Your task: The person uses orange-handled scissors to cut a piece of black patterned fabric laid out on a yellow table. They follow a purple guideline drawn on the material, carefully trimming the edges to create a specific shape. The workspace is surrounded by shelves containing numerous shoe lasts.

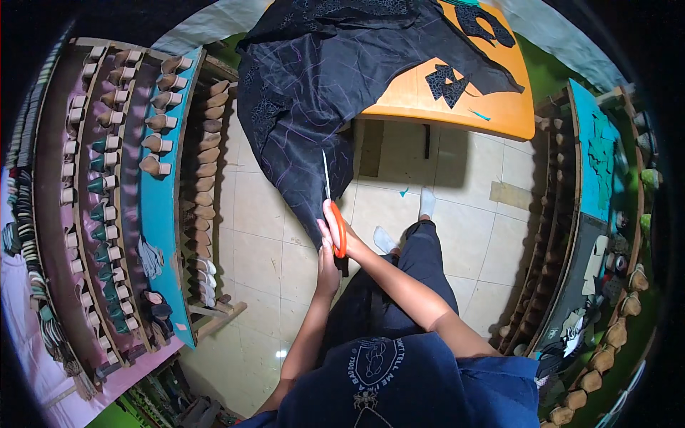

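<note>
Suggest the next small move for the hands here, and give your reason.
Probably close the scissors for another short snip. The right hand has the blades in the black cloth, which the left hand holds below them, with uncut cloth ahead.

pkgs: none | labels: none | signs: none | screens: none | only printed emblem on person's dark shirt point(371, 360)

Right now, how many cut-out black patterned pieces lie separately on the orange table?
2: one black cut-out near the table's front edge, and a second black cut-out toward the far corner. The black fabric draped over the orange table may hide others.
</note>
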Demonstrator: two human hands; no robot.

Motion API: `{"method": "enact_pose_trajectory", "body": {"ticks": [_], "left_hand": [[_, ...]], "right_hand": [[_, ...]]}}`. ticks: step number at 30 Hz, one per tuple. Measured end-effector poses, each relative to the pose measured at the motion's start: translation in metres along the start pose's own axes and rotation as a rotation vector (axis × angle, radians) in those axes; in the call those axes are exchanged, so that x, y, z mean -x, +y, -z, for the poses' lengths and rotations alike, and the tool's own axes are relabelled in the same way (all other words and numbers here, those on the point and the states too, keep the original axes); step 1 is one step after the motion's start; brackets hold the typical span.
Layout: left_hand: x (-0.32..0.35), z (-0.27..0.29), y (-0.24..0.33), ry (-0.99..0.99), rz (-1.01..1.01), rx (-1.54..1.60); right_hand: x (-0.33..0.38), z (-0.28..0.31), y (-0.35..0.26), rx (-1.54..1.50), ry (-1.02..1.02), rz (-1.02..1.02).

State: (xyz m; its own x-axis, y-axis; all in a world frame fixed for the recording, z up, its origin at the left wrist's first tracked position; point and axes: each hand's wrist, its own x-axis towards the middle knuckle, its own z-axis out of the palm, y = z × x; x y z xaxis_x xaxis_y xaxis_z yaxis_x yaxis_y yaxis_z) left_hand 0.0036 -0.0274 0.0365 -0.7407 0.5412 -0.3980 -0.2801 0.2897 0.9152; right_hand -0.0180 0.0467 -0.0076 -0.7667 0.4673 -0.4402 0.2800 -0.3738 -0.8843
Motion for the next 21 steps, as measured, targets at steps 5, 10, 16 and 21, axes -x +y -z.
{"method": "enact_pose_trajectory", "body": {"ticks": [5, 10, 16, 21], "left_hand": [[0.0, -0.005, 0.003, 0.024, -0.019, -0.01], [0.002, -0.01, 0.003, 0.035, -0.027, -0.015], [0.003, -0.013, 0.004, 0.046, -0.036, -0.017], [0.002, -0.015, 0.007, 0.049, -0.042, -0.017]], "right_hand": [[-0.001, 0.005, 0.002, -0.061, -0.176, -0.251], [-0.007, 0.002, 0.004, -0.083, -0.096, -0.168], [-0.008, 0.01, -0.014, -0.057, -0.126, -0.235], [-0.013, 0.01, -0.005, 0.0, -0.072, -0.151]]}}
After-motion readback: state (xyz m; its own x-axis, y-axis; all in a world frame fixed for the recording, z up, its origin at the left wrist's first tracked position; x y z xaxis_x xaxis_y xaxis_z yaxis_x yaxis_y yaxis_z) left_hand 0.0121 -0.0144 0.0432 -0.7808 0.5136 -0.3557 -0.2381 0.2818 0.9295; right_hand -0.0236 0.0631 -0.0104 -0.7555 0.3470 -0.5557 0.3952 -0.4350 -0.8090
